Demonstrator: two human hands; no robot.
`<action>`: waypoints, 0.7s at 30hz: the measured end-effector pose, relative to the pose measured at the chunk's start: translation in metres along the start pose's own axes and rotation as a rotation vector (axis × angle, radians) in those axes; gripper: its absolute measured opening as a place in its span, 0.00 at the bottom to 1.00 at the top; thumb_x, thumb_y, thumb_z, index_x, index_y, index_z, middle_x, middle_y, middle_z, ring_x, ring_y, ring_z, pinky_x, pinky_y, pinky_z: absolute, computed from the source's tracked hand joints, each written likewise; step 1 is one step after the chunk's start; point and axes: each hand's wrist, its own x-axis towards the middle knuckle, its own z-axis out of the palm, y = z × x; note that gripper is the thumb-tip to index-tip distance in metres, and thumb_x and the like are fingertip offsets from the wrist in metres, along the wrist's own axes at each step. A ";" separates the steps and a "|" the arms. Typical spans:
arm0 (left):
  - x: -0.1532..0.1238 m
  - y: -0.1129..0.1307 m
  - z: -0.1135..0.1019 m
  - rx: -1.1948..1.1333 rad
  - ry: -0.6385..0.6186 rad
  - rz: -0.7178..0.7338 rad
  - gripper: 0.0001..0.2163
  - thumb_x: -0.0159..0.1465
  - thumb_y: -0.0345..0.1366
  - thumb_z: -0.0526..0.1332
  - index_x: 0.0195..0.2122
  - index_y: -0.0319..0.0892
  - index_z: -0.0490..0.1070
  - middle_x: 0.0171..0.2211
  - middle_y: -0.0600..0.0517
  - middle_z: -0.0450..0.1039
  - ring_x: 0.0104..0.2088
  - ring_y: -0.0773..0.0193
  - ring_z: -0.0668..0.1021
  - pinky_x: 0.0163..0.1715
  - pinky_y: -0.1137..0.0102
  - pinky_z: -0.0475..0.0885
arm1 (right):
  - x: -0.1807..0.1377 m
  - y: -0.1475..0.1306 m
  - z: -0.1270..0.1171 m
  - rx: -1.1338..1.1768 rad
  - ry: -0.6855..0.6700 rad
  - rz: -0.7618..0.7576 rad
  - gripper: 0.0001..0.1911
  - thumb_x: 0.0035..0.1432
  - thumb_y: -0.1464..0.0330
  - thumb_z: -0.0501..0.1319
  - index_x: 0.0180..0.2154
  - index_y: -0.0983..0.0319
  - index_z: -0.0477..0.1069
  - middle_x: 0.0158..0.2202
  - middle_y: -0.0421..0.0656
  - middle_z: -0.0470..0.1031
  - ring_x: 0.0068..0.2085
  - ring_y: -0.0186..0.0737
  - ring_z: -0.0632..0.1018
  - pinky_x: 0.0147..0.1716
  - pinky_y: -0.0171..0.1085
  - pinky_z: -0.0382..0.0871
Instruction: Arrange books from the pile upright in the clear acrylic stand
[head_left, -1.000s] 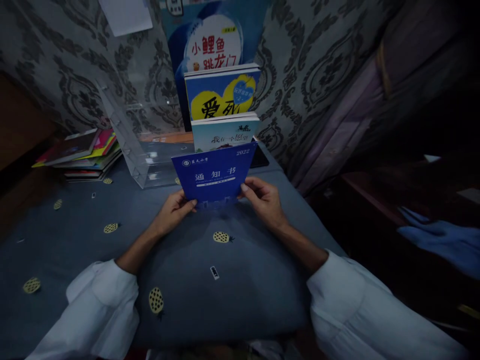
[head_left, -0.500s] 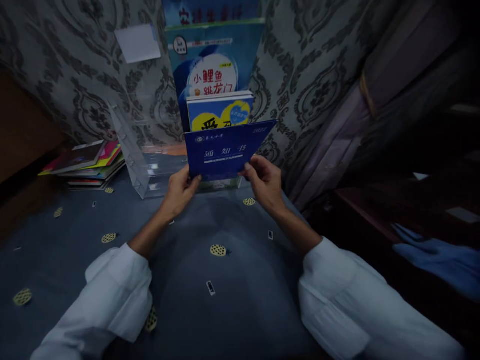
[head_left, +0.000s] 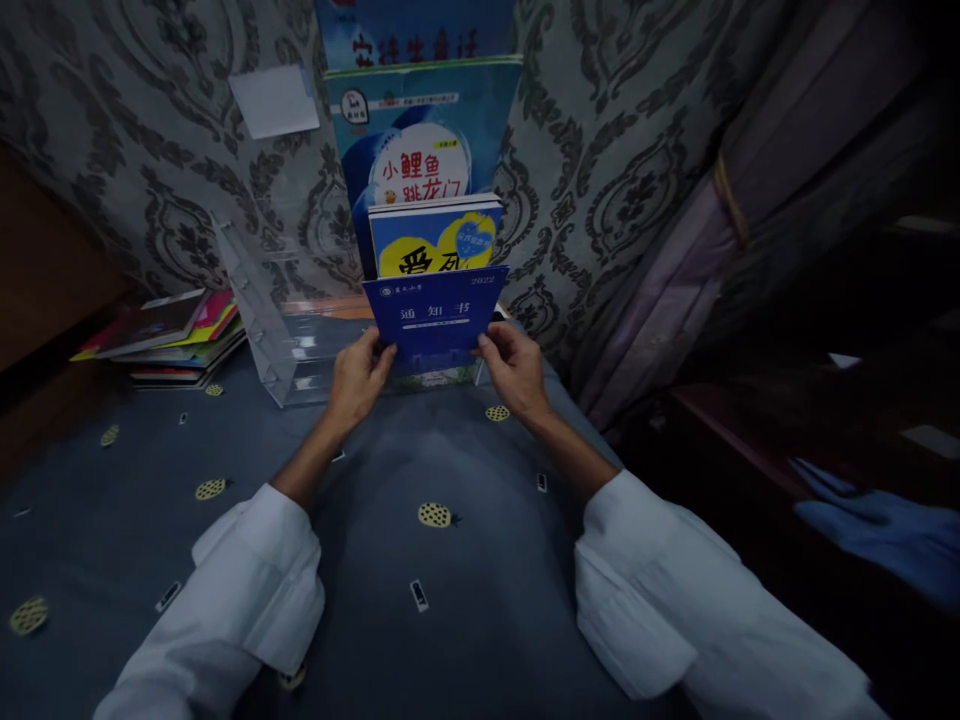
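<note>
A dark blue booklet [head_left: 439,325] with white lettering and "2022" stands nearly upright at the front of a clear plastic book rack [head_left: 259,310]. My left hand [head_left: 361,375] pinches its left edge between thumb and fingers. On the opposite edge, my right hand [head_left: 517,365] has its thumb on the cover and fingers behind. Right behind the booklet rises a yellow-and-blue book [head_left: 435,240]. Taller behind that are a teal book [head_left: 420,110] with red characters and a blue book [head_left: 420,25], cut off by the top of the view.
A pile of books and magazines [head_left: 169,335] lies left of the rack. Patterned cloth [head_left: 600,130] hangs behind, with a white card [head_left: 276,102] against it. At right are a tied curtain [head_left: 682,270] and blue cloth [head_left: 885,530]. The table wears a pineapple-print cover [head_left: 480,600].
The blue booklet has come down and back into the rack's front, now squarer to the books behind. Both hands moved with it, still at its edges. The view shifted slightly.
</note>
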 end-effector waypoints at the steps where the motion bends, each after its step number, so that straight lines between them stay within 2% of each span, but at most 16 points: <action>1: 0.000 0.000 0.000 0.017 0.008 -0.007 0.06 0.68 0.35 0.58 0.41 0.42 0.74 0.29 0.53 0.73 0.30 0.63 0.73 0.33 0.71 0.65 | -0.001 0.003 -0.001 -0.023 -0.002 0.002 0.16 0.61 0.51 0.60 0.36 0.57 0.70 0.32 0.41 0.73 0.37 0.43 0.76 0.43 0.44 0.75; 6: -0.001 0.002 0.002 0.034 0.062 -0.027 0.02 0.66 0.32 0.59 0.36 0.44 0.70 0.27 0.55 0.69 0.28 0.64 0.71 0.32 0.70 0.62 | -0.005 0.012 -0.003 -0.217 0.043 -0.084 0.11 0.62 0.59 0.58 0.35 0.59 0.72 0.35 0.45 0.74 0.38 0.44 0.76 0.41 0.43 0.73; 12: -0.004 0.003 0.005 0.119 0.075 -0.024 0.05 0.66 0.30 0.59 0.33 0.44 0.65 0.26 0.56 0.67 0.28 0.64 0.72 0.32 0.70 0.63 | -0.006 0.020 -0.003 -0.335 0.065 -0.113 0.09 0.61 0.64 0.57 0.34 0.60 0.73 0.34 0.45 0.74 0.36 0.44 0.76 0.37 0.43 0.72; 16: -0.006 0.005 0.005 0.223 0.038 -0.055 0.02 0.68 0.31 0.58 0.40 0.43 0.66 0.32 0.53 0.74 0.31 0.61 0.76 0.34 0.69 0.67 | -0.008 0.025 -0.001 -0.333 0.084 -0.080 0.07 0.60 0.65 0.58 0.34 0.59 0.72 0.32 0.44 0.74 0.34 0.45 0.76 0.35 0.43 0.71; 21: -0.008 0.011 0.004 0.359 -0.034 -0.119 0.09 0.70 0.33 0.56 0.51 0.43 0.63 0.37 0.49 0.79 0.37 0.56 0.81 0.38 0.66 0.72 | -0.010 0.027 0.001 -0.311 0.139 -0.023 0.09 0.58 0.64 0.60 0.41 0.59 0.71 0.33 0.43 0.77 0.34 0.44 0.77 0.36 0.43 0.72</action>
